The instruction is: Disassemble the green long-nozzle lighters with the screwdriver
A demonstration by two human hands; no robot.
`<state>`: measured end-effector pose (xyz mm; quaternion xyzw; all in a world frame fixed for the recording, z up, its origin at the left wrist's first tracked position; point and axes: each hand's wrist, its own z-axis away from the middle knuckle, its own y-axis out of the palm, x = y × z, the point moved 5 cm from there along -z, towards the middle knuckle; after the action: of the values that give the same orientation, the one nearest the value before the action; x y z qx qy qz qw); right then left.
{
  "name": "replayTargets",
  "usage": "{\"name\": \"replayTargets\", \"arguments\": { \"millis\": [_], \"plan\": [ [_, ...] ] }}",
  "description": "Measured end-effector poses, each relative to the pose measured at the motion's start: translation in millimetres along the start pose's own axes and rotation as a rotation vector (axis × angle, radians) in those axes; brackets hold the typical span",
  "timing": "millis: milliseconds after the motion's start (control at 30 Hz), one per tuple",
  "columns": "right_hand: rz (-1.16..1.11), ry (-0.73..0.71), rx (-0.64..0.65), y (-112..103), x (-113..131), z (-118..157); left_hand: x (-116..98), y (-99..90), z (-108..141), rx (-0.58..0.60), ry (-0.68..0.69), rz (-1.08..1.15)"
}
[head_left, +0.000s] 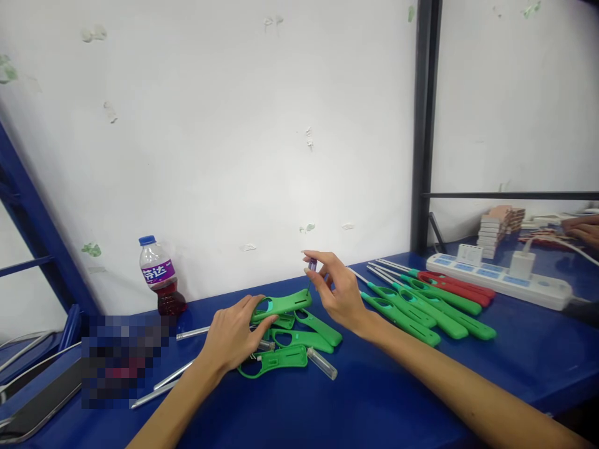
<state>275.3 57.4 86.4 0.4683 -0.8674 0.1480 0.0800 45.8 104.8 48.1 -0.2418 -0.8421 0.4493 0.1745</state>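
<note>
My left hand (236, 329) is closed round a green long-neck gas lighter (287, 304), pressing it down over a pile of green lighter parts. Pinched between thumb and fingers of my right hand (337, 290) is a small screwdriver (312, 265) with a purplish handle. It stands nearly upright, its tip at the lighter's handle end. Below lie green lighter casings (306, 341), one an opened half shell (283, 360) with its inside showing. A clear plastic tube (322, 363) rests beside that shell. Metal lighter barrels (154, 395) stick out left of my left wrist.
Several green lighters (423, 308) and red lighters (456, 284) lie in a row at right. Behind them is a white power strip (498, 279). A drink bottle (161, 274) stands at left by the wall. Another person's hand (584, 229) shows at the far right, near stacked boxes (491, 231).
</note>
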Motion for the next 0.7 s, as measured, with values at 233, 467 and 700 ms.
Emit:
{"name": "replayTargets", "arguments": {
  "millis": [233, 467, 700],
  "plan": [
    [0.069, -0.047, -0.048, -2.5, 0.6, -1.7, -0.2, -0.8, 0.1, -0.006, 0.005, 0.001],
    [0.165, -0.083, -0.063, -6.0, 3.3, -5.2, 0.7, -0.5, 0.6, -0.019, 0.008, 0.002],
    [0.195, -0.090, -0.071, -6.4, 3.7, -5.4, 2.1, -0.7, 0.6, -0.038, 0.017, 0.005]
  ]
}}
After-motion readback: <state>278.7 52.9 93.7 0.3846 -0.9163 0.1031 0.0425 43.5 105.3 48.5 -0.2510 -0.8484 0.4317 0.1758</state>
